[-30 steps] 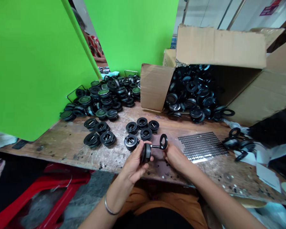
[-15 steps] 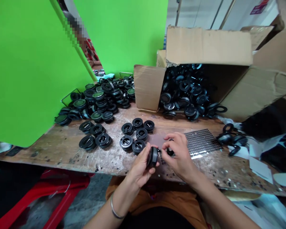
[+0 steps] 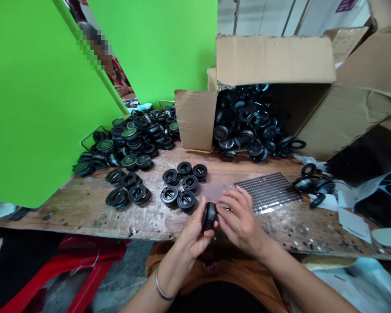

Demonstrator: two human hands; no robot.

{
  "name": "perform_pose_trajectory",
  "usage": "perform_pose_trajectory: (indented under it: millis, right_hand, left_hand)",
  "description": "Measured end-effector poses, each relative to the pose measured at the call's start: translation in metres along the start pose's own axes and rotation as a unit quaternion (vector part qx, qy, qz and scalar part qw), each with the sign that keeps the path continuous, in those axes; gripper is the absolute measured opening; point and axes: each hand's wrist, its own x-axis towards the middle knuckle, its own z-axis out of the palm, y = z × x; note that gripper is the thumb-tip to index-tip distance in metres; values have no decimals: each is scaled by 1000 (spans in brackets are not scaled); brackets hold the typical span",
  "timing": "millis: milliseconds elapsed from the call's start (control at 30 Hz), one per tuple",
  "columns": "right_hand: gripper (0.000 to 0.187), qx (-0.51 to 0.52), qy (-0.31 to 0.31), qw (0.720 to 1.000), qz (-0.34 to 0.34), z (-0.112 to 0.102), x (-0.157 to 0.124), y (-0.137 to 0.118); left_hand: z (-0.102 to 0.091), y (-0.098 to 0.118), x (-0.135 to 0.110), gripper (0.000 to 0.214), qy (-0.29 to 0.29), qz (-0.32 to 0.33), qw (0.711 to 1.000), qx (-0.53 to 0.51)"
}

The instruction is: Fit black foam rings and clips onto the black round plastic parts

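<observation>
My left hand [image 3: 193, 234] is closed around a round black plastic part [image 3: 210, 216] with a ribbed rim, held on edge above the table's front. At its right face, my right hand [image 3: 244, 224] has its fingers bent and pinched together. Something small and dark shows between those fingers, too covered to name. Just behind my left hand lies a group of similar black round parts [image 3: 186, 200], slotted faces up. Another small group [image 3: 139, 194] sits to their left. A sheet of small black dots [image 3: 269, 191] lies beyond my right hand.
A heap of black round parts [image 3: 130, 134] rests against the green partition [image 3: 169, 48]. An open cardboard box [image 3: 195, 121] on its side holds many more. Loose black pieces [image 3: 324, 184] and white paper [image 3: 355, 224] lie on the right. A red chair [image 3: 94, 265] stands below the wooden table [image 3: 94, 217].
My right hand has moved in against the round part's right face, its fingers closing over it. The left hand keeps its hold. The whole view has shifted slightly.
</observation>
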Motion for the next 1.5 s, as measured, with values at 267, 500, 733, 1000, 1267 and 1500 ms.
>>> perform_pose_trajectory:
  millis: [267,500,733,1000,1267,1500]
  right_hand:
    - [15,47,56,983,166,-20,-9,45]
    - [12,-15,-182,947,266,10,-24,81]
    - [10,-99,-244,936,232,22,-14,79]
    - [12,-93,-88,978,168,19,-25,61]
    - [11,-36,42,997,62,-4,0,21]
    - [9,-80,-1,995,59,-4,-1,25]
  left_hand:
    - [0,20,-7,27,-2,80,994,77]
    - [-9,27,2,34,14,91,995,38]
    - [-16,20,12,42,7,106,993,48]
    - [-18,15,17,46,22,158,983,91]
    - [-3,6,12,47,13,147,982,120]
    - [2,-2,6,47,3,157,978,134]
